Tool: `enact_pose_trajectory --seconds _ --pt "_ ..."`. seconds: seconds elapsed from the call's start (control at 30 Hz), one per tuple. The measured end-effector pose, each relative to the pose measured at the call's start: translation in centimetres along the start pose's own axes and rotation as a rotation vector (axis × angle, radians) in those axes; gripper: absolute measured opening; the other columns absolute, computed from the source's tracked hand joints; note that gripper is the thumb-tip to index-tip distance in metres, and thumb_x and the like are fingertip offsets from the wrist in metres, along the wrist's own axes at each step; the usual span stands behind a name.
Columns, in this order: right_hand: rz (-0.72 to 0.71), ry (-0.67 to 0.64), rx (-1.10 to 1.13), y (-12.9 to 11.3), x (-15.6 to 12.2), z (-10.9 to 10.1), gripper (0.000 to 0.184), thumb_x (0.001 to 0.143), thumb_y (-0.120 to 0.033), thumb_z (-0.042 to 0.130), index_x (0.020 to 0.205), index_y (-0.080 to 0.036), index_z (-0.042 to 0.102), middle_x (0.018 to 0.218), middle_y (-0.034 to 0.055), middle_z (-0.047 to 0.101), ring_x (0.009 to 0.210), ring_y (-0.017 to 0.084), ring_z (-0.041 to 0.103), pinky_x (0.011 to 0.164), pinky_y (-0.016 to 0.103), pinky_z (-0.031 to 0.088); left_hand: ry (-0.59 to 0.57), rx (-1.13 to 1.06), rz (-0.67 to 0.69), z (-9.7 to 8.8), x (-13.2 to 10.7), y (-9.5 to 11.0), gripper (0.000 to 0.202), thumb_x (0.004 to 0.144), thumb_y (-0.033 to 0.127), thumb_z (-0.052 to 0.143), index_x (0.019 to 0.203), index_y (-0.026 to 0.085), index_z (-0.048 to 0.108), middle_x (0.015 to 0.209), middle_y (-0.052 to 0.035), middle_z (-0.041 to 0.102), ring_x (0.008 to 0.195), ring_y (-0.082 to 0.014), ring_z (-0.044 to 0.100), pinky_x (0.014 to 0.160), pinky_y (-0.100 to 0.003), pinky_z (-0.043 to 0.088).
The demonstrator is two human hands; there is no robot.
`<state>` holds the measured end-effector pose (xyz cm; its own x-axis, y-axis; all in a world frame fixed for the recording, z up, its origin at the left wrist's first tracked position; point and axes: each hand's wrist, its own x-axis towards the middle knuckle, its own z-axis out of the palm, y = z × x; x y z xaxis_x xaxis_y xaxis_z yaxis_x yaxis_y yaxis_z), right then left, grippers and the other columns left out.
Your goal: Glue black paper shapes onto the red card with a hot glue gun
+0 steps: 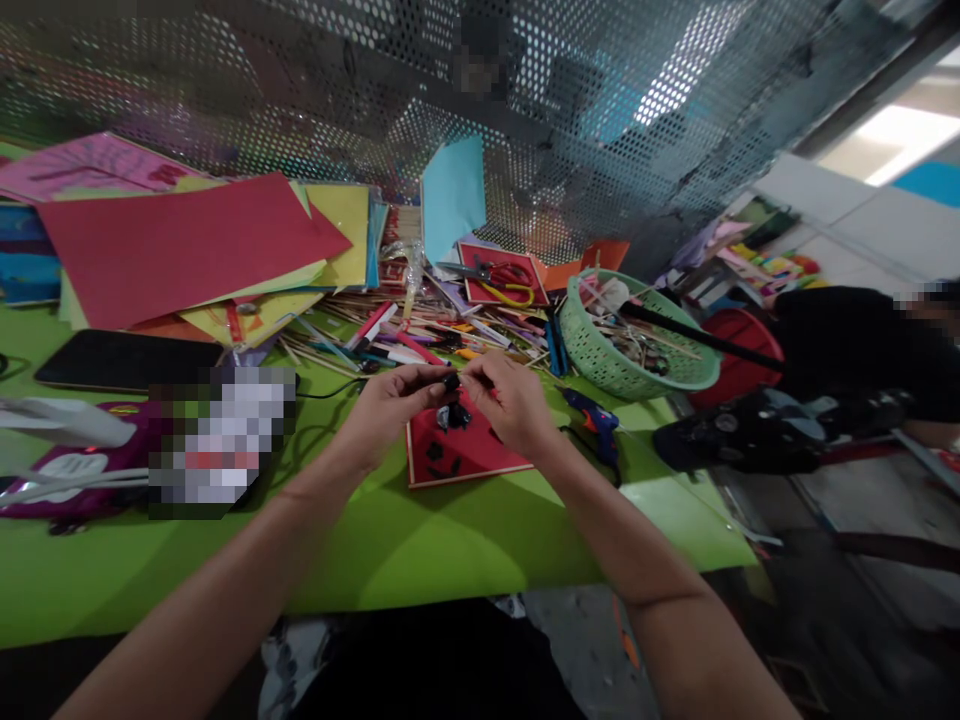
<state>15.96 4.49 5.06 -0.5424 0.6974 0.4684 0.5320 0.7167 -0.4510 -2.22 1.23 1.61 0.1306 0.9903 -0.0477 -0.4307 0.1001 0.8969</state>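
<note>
Between the fingertips of my two hands is a small black piece (451, 382), too small to name exactly. My left hand (396, 405) pinches it from the left. My right hand (510, 398) has its thumb and fingers closed at its right side. Both hands hover over a red panel (480, 455) with a pale wooden border. Black flower and leaf shapes (439, 460) lie on the panel's lower left. A dark crumpled shape (454, 416) shows just under the fingers, partly hidden. A blue glue gun (598, 420) rests to the right of the panel.
Sticks and pens (420, 330) are heaped behind the panel. Scissors and pliers (499, 278) lie on a red square. A green basket (637, 345) stands right. Coloured paper (202, 250), a phone (124, 360) and a purple device (90, 460) are left. Another person (862, 345) is far right.
</note>
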Motion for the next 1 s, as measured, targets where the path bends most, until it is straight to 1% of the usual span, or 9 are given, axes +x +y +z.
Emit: enact_pose_trajectory --seconds 0.1,0.27,0.37,0.5,0.57,0.63,0.77,0.87,1.0 --pt "0.087 0.000 0.115 0.15 0.10 0.04 0.014 0.094 -0.028 0.052 0.085 -0.020 0.059 0.080 0.0014 0.061 0.075 0.015 0.054 0.071 0.027 0.039 -0.015 -0.018 -0.028 0.03 -0.11 0.14 0.034 0.071 0.027 0.084 0.102 0.017 0.077 0.095 -0.0062 0.078 0.086 -0.0151 0.072 0.091 -0.029 0.055" --pt "0.280 -0.027 0.493 0.39 0.51 -0.04 0.015 0.090 -0.032 0.056 0.082 -0.020 0.056 0.074 -0.0024 0.055 0.065 0.012 0.052 0.064 0.025 0.042 -0.026 -0.055 -0.053 0.03 -0.30 0.35 0.037 0.069 0.027 0.085 0.103 0.017 0.077 0.098 -0.0072 0.078 0.087 -0.0172 0.073 0.094 -0.032 0.055" --pt "0.328 -0.021 0.609 0.46 0.65 -0.11 0.018 0.089 -0.037 0.059 0.085 -0.019 0.058 0.076 -0.0020 0.057 0.065 0.011 0.053 0.063 0.024 0.044 -0.025 -0.054 -0.059 -0.01 -0.29 0.37 0.038 0.069 0.027 0.085 0.104 0.017 0.077 0.098 -0.0073 0.078 0.088 -0.0175 0.073 0.093 -0.032 0.055" --pt "0.256 0.020 0.488 0.30 0.51 -0.16 0.016 0.089 -0.034 0.063 0.085 -0.019 0.064 0.076 -0.0010 0.062 0.067 0.012 0.055 0.066 0.024 0.044 0.001 -0.032 -0.028 -0.10 -0.14 0.24 0.037 0.068 0.027 0.086 0.102 0.017 0.077 0.097 -0.0066 0.078 0.086 -0.0165 0.072 0.092 -0.031 0.055" --pt "0.216 0.030 0.411 0.15 0.35 -0.13 0.015 0.089 -0.033 0.064 0.085 -0.018 0.067 0.077 -0.0003 0.065 0.068 0.012 0.056 0.066 0.024 0.044 0.007 0.010 -0.001 -0.14 -0.05 0.13 0.037 0.068 0.029 0.086 0.101 0.017 0.077 0.096 -0.0067 0.078 0.085 -0.0167 0.072 0.091 -0.032 0.055" --pt "0.209 0.029 0.370 0.03 0.19 -0.03 0.014 0.088 -0.031 0.064 0.085 -0.018 0.069 0.078 0.0004 0.068 0.069 0.012 0.057 0.066 0.025 0.044 0.011 0.064 0.030 -0.18 0.02 0.01 0.038 0.067 0.030 0.086 0.102 0.017 0.077 0.095 -0.0070 0.078 0.086 -0.0175 0.072 0.090 -0.033 0.055" --pt "0.247 0.017 0.359 -0.02 -0.02 0.29 0.014 0.087 -0.030 0.063 0.082 -0.018 0.068 0.075 0.0003 0.067 0.067 0.013 0.058 0.065 0.025 0.044 0.013 0.120 0.067 -0.33 0.09 -0.27 0.037 0.068 0.030 0.085 0.102 0.018 0.077 0.095 -0.0066 0.078 0.086 -0.0172 0.071 0.088 -0.031 0.055" --pt "0.264 0.036 0.363 -0.02 -0.01 0.49 0.011 0.085 -0.027 0.062 0.079 -0.018 0.065 0.073 -0.0003 0.065 0.065 0.012 0.056 0.063 0.025 0.043 -0.008 0.108 0.058 -0.51 0.11 -0.41 0.035 0.070 0.030 0.084 0.103 0.019 0.078 0.095 -0.0060 0.078 0.085 -0.0164 0.071 0.087 -0.030 0.055" --pt "0.282 0.045 0.439 -0.23 0.13 0.55 0.010 0.084 -0.026 0.061 0.078 -0.018 0.062 0.070 -0.0014 0.062 0.062 0.011 0.055 0.061 0.024 0.043 -0.031 0.076 0.037 -0.69 0.10 -0.39 0.035 0.069 0.029 0.085 0.103 0.020 0.078 0.094 -0.0061 0.078 0.084 -0.0153 0.071 0.086 -0.029 0.055"
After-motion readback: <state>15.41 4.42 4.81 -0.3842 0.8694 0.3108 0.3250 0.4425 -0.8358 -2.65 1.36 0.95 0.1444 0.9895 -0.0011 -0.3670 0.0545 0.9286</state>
